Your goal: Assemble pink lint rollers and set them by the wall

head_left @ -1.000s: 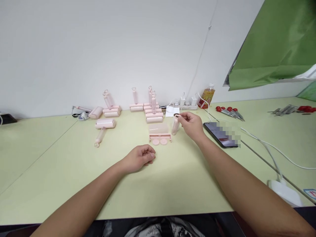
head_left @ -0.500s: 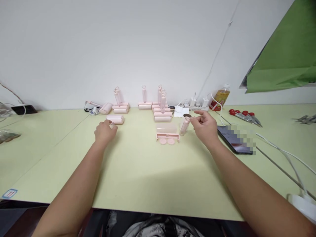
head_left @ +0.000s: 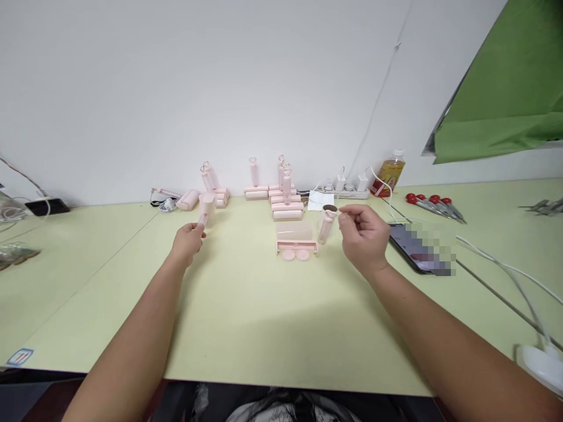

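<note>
My left hand [head_left: 189, 241] is closed around the handle of a pink lint roller [head_left: 207, 205], raised off the table with its roller head up. Its details are partly blurred. My right hand [head_left: 366, 235] has thumb and forefinger pinched together at the heart-shaped top of a pink, clear-bodied handle [head_left: 325, 230], which stands upright. Just behind that handle shows a round, dark brown opening [head_left: 329, 208]. To its left lies an opened pink roller case [head_left: 297, 245], with two pink discs [head_left: 295, 255] in front and a translucent cover [head_left: 294, 230] behind.
Several pink lint rollers [head_left: 287, 211] line the wall side, some with handles upright. A white power strip [head_left: 347, 192] and a drink bottle [head_left: 389, 174] stand at the back right. A phone [head_left: 417, 249], red-handled tools [head_left: 435, 205] and white cables lie on the right.
My left hand has lifted the pink lint roller off the table and tipped it upright. My right forefinger, stretched out before, has curled in against the thumb at the upright handle.
</note>
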`<control>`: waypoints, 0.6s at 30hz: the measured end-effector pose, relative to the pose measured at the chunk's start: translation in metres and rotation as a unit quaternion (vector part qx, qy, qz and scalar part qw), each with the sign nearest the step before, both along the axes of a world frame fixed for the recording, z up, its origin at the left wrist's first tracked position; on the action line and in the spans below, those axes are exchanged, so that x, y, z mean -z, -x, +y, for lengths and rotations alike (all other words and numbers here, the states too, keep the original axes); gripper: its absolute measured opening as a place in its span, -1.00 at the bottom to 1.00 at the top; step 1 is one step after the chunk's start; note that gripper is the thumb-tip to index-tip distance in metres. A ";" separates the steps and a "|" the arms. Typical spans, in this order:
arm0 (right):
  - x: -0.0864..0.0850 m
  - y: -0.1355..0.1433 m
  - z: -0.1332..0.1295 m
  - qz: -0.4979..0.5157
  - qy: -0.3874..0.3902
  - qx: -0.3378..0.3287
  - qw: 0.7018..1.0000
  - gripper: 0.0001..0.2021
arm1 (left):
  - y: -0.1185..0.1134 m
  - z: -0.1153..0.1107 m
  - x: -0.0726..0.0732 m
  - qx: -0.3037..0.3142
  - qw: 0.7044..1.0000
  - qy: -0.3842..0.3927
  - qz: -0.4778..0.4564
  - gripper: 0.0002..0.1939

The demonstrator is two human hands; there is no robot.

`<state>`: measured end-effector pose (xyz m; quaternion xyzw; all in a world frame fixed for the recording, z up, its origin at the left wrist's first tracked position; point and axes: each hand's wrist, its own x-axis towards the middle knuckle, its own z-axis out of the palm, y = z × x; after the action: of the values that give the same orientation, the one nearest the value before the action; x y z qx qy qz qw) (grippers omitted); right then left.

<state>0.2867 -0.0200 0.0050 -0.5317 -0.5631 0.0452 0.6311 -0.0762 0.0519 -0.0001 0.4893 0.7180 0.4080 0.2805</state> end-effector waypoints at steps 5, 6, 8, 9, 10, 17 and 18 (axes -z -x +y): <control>0.006 0.026 -0.014 -0.061 0.108 -0.214 0.969 -0.70 | -0.026 -0.034 -0.026 0.229 0.931 -0.037 -0.281 -0.62; 0.007 0.030 -0.016 -0.059 0.130 -0.241 0.960 -0.63 | -0.031 -0.042 -0.030 0.291 0.908 -0.010 -0.303 -0.62; 0.007 0.037 -0.021 -0.016 0.161 -0.298 0.941 -0.38 | -0.039 -0.057 -0.034 0.385 0.865 0.052 -0.316 -0.58; 0.007 0.039 -0.023 0.017 0.170 -0.338 0.926 -0.26 | -0.043 -0.063 -0.036 0.421 0.847 0.087 -0.313 -0.56; 0.007 0.041 -0.025 0.052 0.177 -0.382 0.906 -0.19 | -0.046 -0.068 -0.036 0.447 0.831 0.121 -0.307 -0.55; 0.015 0.048 -0.028 0.262 0.273 -0.552 0.743 -0.34 | -0.047 -0.074 -0.040 0.486 0.812 0.211 -0.244 -0.55; 0.017 0.049 -0.028 0.271 0.293 -0.545 0.737 -0.38 | -0.044 -0.071 -0.039 0.497 0.809 0.222 -0.222 -0.54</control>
<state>0.2376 -0.0482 -0.0115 -0.2579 -0.5208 0.6863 0.4373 -0.0320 -0.0190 0.0390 0.5996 0.3659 0.1402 0.6978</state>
